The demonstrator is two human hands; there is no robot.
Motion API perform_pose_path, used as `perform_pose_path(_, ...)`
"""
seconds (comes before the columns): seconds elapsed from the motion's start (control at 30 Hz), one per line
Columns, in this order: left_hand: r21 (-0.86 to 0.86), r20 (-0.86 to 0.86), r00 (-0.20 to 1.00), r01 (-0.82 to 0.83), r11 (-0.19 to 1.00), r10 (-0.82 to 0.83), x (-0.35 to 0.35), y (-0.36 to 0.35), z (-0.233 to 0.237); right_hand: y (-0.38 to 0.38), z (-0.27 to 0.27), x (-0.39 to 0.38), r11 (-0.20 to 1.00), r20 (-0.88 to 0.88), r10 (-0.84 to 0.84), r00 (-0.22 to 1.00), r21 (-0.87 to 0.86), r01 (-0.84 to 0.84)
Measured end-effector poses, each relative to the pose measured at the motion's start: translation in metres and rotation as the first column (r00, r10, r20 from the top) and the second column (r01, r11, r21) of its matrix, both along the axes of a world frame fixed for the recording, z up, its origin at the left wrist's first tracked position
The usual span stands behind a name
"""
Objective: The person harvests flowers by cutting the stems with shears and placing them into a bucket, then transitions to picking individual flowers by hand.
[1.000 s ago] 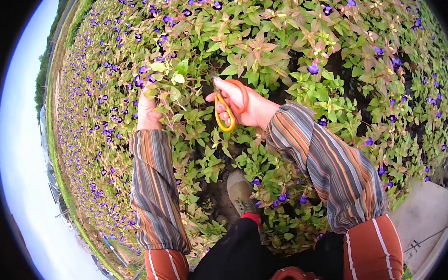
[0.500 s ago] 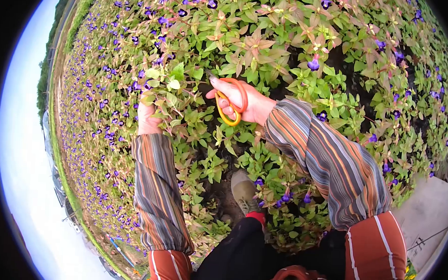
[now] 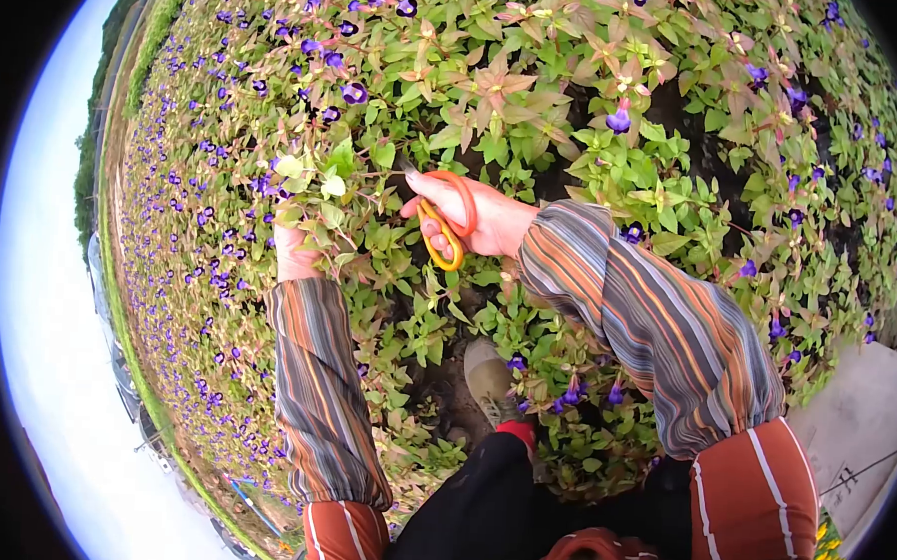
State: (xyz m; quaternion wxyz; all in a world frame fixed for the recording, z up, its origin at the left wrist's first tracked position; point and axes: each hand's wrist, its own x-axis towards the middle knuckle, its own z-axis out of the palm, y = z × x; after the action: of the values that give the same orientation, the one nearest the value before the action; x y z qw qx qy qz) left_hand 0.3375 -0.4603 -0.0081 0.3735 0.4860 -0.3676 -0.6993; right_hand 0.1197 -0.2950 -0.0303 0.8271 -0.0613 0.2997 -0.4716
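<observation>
My right hand (image 3: 471,216) is closed around scissors (image 3: 444,242) with orange and yellow handles. The dark blade tip points left, toward leafy stems. To its left, my left hand (image 3: 295,248) holds a small bunch of cut-looking green sprigs (image 3: 333,185) with pale leaves; its fingers are partly hidden by the leaves. Green and reddish plants (image 3: 497,92) with purple flowers surround both hands.
Dense flowering plants fill the bed all around. My shoe (image 3: 488,377) stands on dark soil between plants below my hands. A grey slab (image 3: 858,408) lies at the lower right. A grassy edge (image 3: 144,367) and sky are at the left.
My right hand and the scissors have moved slightly left, closer to my left hand. My left hand, with the sprigs, has shifted slightly down in the view.
</observation>
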Motion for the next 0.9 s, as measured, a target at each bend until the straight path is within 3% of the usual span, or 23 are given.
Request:
perform_pose_path(0.2, -0.078, 0.039, 0.997, 0.062, 0.995, -0.059, 0.003, 0.001, 0.003, -0.003, -0.004, 0.004, 0.998, -0.026, -0.058, 0.998, -0.033, 0.057)
perform_pose_path(0.3, -0.110, 0.022, 0.981, 0.194, 0.975, -0.193, 0.022, -0.012, -0.007, -0.002, -0.003, 0.004, 0.994, -0.088, -0.096, 0.992, -0.068, 0.090)
perform_pose_path(0.47, -0.152, 0.038, 0.961, 0.277, 0.949, -0.274, 0.042, -0.028, -0.027, 0.004, -0.001, 0.001, 0.992, -0.145, -0.104, 0.984, -0.086, 0.092)
perform_pose_path(0.6, -0.194, 0.130, 0.938, 0.343, 0.919, -0.323, 0.064, -0.049, -0.049, 0.004, -0.004, 0.002, 0.994, -0.039, -0.079, 0.996, -0.073, 0.076)
perform_pose_path(0.7, -0.022, -0.169, 0.974, 0.147, 0.989, -0.148, 0.020, -0.007, -0.013, 0.004, -0.002, 0.002, 0.998, -0.025, -0.052, 0.998, -0.046, 0.051)
perform_pose_path(0.73, -0.023, -0.192, 0.964, 0.183, 0.983, -0.184, 0.013, 0.000, -0.006, 0.003, -0.003, 0.002, 0.998, -0.027, -0.045, 0.999, -0.043, 0.043)
perform_pose_path(0.83, -0.035, -0.171, 0.957, 0.230, 0.972, -0.233, 0.022, -0.008, -0.010, 0.000, -0.005, 0.005, 0.998, -0.024, -0.045, 0.999, -0.047, 0.044)
perform_pose_path(0.9, -0.153, -0.002, 0.965, 0.259, 0.954, -0.263, 0.033, -0.017, -0.022, -0.001, -0.004, 0.005, 0.997, -0.021, -0.053, 0.998, -0.057, 0.052)
